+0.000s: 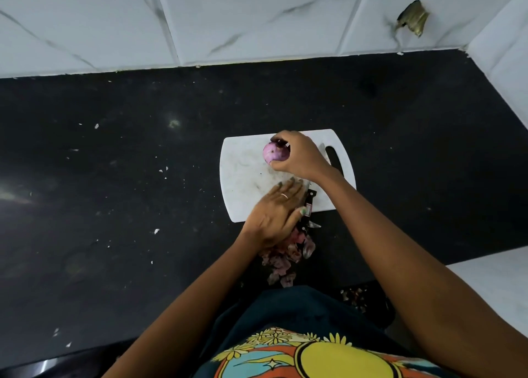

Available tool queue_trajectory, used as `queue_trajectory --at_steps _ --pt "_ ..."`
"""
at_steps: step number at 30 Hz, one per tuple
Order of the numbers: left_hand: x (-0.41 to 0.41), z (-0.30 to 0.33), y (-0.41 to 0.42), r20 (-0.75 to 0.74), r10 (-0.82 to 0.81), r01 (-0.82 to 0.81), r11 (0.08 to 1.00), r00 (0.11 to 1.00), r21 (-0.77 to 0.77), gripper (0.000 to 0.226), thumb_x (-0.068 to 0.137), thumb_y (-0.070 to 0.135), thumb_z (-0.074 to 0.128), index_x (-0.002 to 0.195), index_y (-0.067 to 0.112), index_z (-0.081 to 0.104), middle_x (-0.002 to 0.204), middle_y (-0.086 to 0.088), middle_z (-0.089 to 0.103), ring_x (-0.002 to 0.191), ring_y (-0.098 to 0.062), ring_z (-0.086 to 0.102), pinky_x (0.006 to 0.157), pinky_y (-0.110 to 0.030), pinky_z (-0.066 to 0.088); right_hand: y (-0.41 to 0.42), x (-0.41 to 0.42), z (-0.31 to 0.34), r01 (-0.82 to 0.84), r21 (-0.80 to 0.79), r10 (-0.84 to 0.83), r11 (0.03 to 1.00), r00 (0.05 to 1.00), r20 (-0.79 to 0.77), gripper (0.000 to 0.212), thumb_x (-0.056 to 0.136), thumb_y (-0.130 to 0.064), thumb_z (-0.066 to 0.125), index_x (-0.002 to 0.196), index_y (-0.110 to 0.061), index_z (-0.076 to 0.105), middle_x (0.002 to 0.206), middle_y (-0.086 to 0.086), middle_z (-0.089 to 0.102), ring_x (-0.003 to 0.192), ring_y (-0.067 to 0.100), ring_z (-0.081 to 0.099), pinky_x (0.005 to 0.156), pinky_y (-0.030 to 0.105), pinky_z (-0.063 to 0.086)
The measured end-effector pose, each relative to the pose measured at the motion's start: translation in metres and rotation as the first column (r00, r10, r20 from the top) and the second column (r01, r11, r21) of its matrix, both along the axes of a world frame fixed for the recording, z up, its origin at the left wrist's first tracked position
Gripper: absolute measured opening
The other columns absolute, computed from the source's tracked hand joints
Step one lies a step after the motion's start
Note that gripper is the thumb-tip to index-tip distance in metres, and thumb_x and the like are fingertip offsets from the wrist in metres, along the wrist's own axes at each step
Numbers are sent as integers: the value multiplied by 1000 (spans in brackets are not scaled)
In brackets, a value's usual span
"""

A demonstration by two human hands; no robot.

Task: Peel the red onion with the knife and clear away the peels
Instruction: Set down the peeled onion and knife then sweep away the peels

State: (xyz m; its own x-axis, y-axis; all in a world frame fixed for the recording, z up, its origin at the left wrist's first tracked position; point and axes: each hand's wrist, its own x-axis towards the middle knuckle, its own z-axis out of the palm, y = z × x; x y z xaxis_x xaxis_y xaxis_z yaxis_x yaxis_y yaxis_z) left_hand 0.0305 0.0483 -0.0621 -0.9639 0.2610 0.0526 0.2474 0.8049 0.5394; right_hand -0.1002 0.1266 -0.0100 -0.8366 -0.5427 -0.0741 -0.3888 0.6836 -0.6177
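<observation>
Head view shows the right hand (300, 156) closed around the peeled red onion (275, 154), holding it just above the far part of the white cutting board (243, 177), while the left hand (275, 212) lies flat and open-fingered at the board's near edge, beside the knife (310, 206) (mostly hidden under it). Peeling looks finished and clearing is the step in hand: a heap of peels (285, 255) sits on the black counter (114, 177) just off the board. Next, I judge, the flat hand must sweep those scraps toward the counter's edge without catching the blade.
</observation>
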Motion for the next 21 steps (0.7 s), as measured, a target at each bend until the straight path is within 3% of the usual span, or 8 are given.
queue_trajectory --at_steps 3,5,7,9,11,13,17,21 --pt "9 1 2 -31 30 -25 989 999 149 56 98 38 24 145 10 37 149 -9 38 142 -19 28 118 -24 9 1 3 -3 -54 17 54 998 998 -20 51 67 -18 74 116 -11 61 110 7 64 100 22 58 84 30 48" --pt "10 1 0 -37 86 -77 977 996 199 53 98 36 28 141 10 43 146 -10 43 140 -21 33 118 -31 19 2 2 -3 -83 11 82 997 997 12 60 67 -20 75 124 -14 57 120 6 59 110 23 54 93 36 47" --pt "9 0 -1 -86 138 -119 973 987 199 48 96 33 35 135 9 51 140 -11 50 137 -25 38 115 -38 27 8 0 1 -22 -18 23 1000 997 80 73 69 -28 78 134 -22 46 134 6 46 123 23 45 101 38 41" --pt "8 -2 -2 -151 212 -184 967 966 178 42 94 28 42 126 8 60 133 -9 58 131 -26 43 110 -40 34 18 -4 7 125 -58 -122 991 991 49 69 75 -32 74 136 -23 44 136 7 40 125 23 43 101 38 41" --pt "6 -3 -3 -185 292 -259 949 938 181 40 92 25 45 122 7 63 127 -8 62 124 -24 47 107 -38 36 33 -7 12 301 15 -300 953 952 -66 51 81 -31 67 128 -18 50 130 10 43 118 26 48 94 40 46" --pt "3 -2 -2 -173 339 -305 931 925 199 39 92 24 45 123 8 62 126 -8 62 119 -23 49 104 -36 38 48 -7 15 414 143 -415 899 910 -31 43 83 -28 66 120 -14 49 125 11 43 108 28 53 86 42 50" --pt "-3 0 4 -115 343 -315 926 932 210 44 92 25 41 130 8 56 130 -8 57 120 -23 48 102 -33 39 58 9 12 336 299 -418 893 867 273 62 76 -30 72 122 -13 33 113 10 48 94 29 59 69 42 57" --pt "-11 5 11 -85 329 -309 932 940 190 50 94 30 34 135 7 51 136 -10 53 126 -24 45 107 -32 35 52 30 4 336 296 -416 894 867 274 70 74 -20 75 124 -11 27 107 12 56 89 32 63 73 47 58"
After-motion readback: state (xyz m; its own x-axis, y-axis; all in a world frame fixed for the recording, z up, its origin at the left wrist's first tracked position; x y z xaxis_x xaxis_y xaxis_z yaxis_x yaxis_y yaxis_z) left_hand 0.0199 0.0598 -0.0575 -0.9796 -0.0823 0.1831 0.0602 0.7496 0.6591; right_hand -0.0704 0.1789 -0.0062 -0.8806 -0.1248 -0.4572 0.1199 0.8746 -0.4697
